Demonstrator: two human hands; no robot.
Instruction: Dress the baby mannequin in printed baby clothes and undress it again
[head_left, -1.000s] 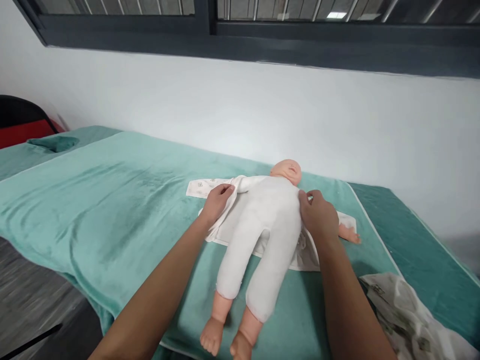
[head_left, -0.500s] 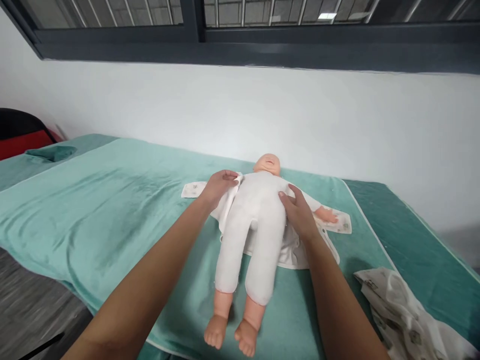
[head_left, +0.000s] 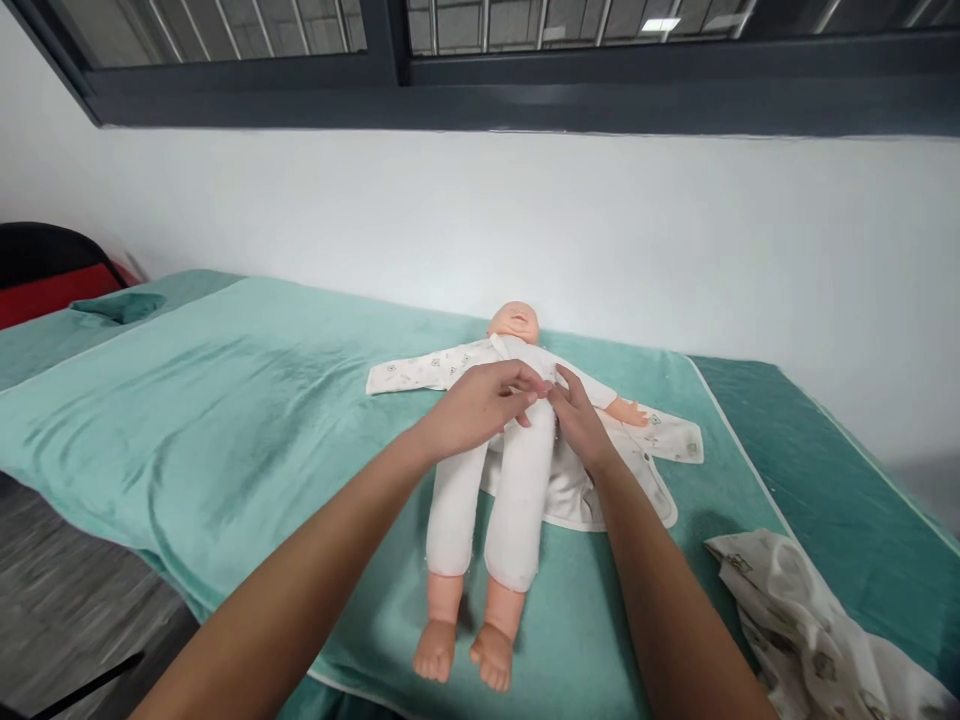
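Observation:
A baby doll lies on its back with a white cloth body, its bare feet towards me. Under it is a white printed baby jacket, spread out flat. One sleeve stretches to the left. The other sleeve lies on the right behind the doll's bare hand. My left hand is over the doll's middle, fingers loosely bent and thumb apart, with nothing visible in it. My right hand grips the doll's right-hand side, its thumb close to my left fingertips. What its other fingers touch is hidden.
A crumpled white printed garment lies at the front right. The green cover spreads over the bed, against a white wall. A dark window frame runs above. A red and black object stands at far left.
My left hand has let go of the jacket's left edge and moved right across the doll. The doll's head and upper body have shifted left on the jacket, and the left sleeve shows more fully.

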